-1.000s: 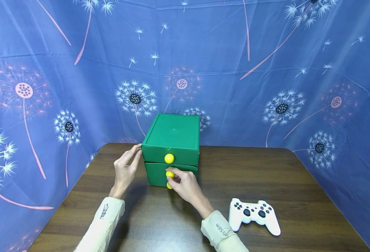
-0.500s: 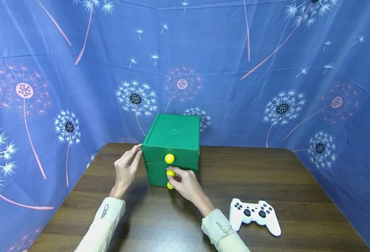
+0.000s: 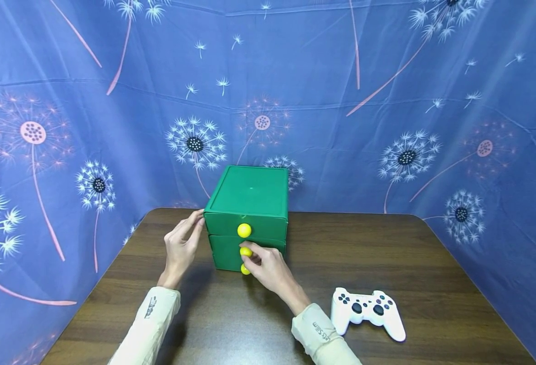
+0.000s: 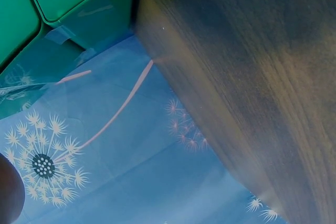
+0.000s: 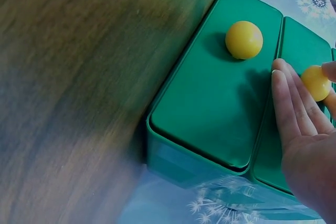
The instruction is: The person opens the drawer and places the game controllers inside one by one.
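The green drawer box stands near the far edge of the wooden desk, with its front toward the person. Three yellow knobs run down that front, one above another.

The right hand reaches the front from the near right and pinches the middle knob, with the thumb on one side of it and the forefinger on the other. The right wrist view shows the other fingers of this hand straight and close together, lying along the drawer front just beside that knob; whether they press on the surface is hard to tell. The top knob sits just above the pinch and the lower knob just below it, both out of the grip.

The left hand is at the upper left side of the box. Its fingers are extended rather than curled, their tips at the box's side near the front corner, with the thumb a little apart below them. In the left wrist view, only a dark, rounded bit of the hand shows at the edge.

A white game controller lies on the desk beside the right sleeve. Behind the desk hangs a blue cloth printed with dandelions.
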`<move>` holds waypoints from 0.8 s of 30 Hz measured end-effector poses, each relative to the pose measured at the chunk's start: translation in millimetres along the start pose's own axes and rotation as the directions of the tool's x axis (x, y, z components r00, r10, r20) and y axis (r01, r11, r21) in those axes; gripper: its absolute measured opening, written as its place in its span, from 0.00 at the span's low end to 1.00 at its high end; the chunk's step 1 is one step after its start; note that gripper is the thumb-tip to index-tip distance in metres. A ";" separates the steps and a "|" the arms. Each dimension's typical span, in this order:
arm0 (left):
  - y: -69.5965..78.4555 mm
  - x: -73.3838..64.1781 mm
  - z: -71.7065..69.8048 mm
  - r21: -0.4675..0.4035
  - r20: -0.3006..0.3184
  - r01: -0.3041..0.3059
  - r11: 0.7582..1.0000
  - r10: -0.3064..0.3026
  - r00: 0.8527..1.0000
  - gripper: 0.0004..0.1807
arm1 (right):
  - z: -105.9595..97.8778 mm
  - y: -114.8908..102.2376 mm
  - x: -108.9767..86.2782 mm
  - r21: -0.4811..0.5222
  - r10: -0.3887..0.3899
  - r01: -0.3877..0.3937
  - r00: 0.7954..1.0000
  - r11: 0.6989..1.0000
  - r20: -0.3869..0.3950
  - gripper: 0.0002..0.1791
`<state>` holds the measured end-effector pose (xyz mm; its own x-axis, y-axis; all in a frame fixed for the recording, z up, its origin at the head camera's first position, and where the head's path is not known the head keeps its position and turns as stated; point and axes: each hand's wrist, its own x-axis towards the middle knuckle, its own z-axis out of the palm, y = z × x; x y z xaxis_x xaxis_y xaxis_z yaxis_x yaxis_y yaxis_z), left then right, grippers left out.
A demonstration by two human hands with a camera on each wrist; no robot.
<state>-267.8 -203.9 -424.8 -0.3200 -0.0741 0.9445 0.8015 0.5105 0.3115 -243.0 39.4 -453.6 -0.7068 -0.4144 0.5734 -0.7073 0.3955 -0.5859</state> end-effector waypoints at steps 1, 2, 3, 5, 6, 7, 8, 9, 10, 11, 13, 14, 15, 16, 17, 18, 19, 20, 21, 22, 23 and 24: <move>0.1 -0.1 -0.3 -0.002 0.002 0.001 1.000 -0.001 1.000 0.23 | -0.2 -0.8 -0.5 -0.011 0.002 -0.002 1.000 1.000 0.003 0.14; 0.1 -0.3 -0.5 -0.004 0.003 0.001 1.000 -0.001 1.000 0.23 | -0.4 -1.5 -1.1 -0.022 0.004 -0.004 1.000 1.000 0.005 0.14; 0.1 -0.5 -0.7 -0.006 0.004 0.001 1.000 -0.001 1.000 0.23 | -0.7 -2.1 -1.8 -0.031 0.004 -0.004 1.000 1.000 0.007 0.14; 0.3 -0.6 -1.0 -0.007 0.004 0.002 1.000 -0.002 1.000 0.23 | -1.7 -3.1 -3.5 -0.040 0.006 -0.006 1.000 0.999 0.015 0.16; 0.5 -0.6 -1.1 -0.007 0.004 0.004 1.000 -0.004 1.000 0.22 | -2.2 -3.1 -4.3 -0.039 0.003 -0.002 1.000 0.999 0.020 0.17; 0.6 -0.6 -1.2 -0.006 0.004 0.006 1.000 -0.006 1.000 0.22 | -2.5 -2.7 -5.2 -0.038 -0.002 0.003 1.000 0.999 0.024 0.18; 0.8 -0.7 -1.3 -0.003 0.003 0.008 1.000 -0.008 1.000 0.22 | -3.0 -2.1 -6.2 -0.032 -0.008 0.009 1.000 0.999 0.028 0.18; 0.9 -0.7 -1.3 -0.002 0.004 0.010 1.000 -0.010 1.000 0.22 | -3.4 -1.2 -7.4 -0.023 -0.015 0.016 0.999 1.000 0.028 0.19; 0.8 -0.9 -1.2 -0.001 0.002 0.011 1.000 -0.011 1.000 0.23 | -3.8 -0.2 -8.8 -0.015 -0.023 0.023 0.999 1.000 0.025 0.20; 0.6 -1.1 -1.1 -0.001 0.002 0.011 1.000 -0.011 1.000 0.23 | -4.4 1.0 -10.3 -0.010 -0.032 0.032 0.999 0.999 0.019 0.20; 0.1 -1.4 -1.0 -0.001 0.001 0.008 1.000 -0.008 1.000 0.23 | -6.1 2.4 -13.5 0.003 -0.040 0.040 0.999 0.999 0.000 0.21; -0.2 -1.5 -0.9 -0.003 0.000 0.006 1.000 -0.006 1.000 0.23 | -7.3 2.7 -15.2 0.007 -0.037 0.037 0.999 0.999 -0.012 0.21; -0.5 -1.4 -0.8 -0.005 0.001 0.004 1.000 -0.004 1.000 0.23 | -8.4 3.0 -16.8 0.011 -0.031 0.032 0.999 0.999 -0.027 0.20; -0.8 -1.4 -0.8 -0.006 0.000 0.003 1.000 -0.003 1.000 0.23 | -9.7 3.0 -18.3 0.016 -0.022 0.023 0.999 1.000 -0.039 0.20; -0.7 -1.1 -1.0 -0.007 0.001 0.003 1.000 -0.003 1.000 0.23 | -11.1 2.9 -19.5 0.020 -0.008 0.008 0.999 1.000 -0.046 0.20; -0.6 -0.9 -1.1 -0.008 0.002 0.003 1.000 -0.003 1.000 0.23 | -12.5 2.6 -20.6 0.027 0.010 -0.008 0.999 1.000 -0.050 0.19; -0.6 -0.7 -1.1 -0.009 0.002 0.003 1.000 -0.003 1.000 0.23 | -13.7 2.4 -21.7 0.027 0.026 -0.025 0.998 0.999 -0.052 0.18; -0.5 -0.4 -1.1 -0.010 0.003 0.004 1.000 -0.004 1.000 0.23 | -14.6 2.7 -23.0 0.026 0.045 -0.044 0.998 0.999 -0.051 0.16; -0.4 -0.2 -1.0 -0.008 0.003 0.004 1.000 -0.004 1.000 0.23 | -15.2 3.4 -24.2 0.023 0.061 -0.060 0.997 0.998 -0.046 0.15; -0.3 -0.1 -0.9 -0.008 0.003 0.006 1.000 -0.006 1.000 0.23 | -15.8 3.9 -25.3 0.015 0.077 -0.076 0.996 0.997 -0.035 0.13; -0.3 0.1 -0.7 -0.007 0.004 0.006 1.000 -0.006 1.000 0.23 | -16.5 4.1 -26.2 0.005 0.094 -0.094 0.995 0.996 -0.021 0.12; -0.2 0.2 -0.5 -0.006 0.004 0.008 1.000 -0.008 1.000 0.22 | -16.8 4.5 -27.1 -0.006 0.109 -0.109 0.994 0.994 -0.004 0.11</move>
<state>-267.9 -204.4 -424.7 -0.3283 -0.0746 0.9416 0.8020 0.5046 0.3196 -227.3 66.2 -462.1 -0.7798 -0.3657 0.5082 -0.6260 0.4434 -0.6415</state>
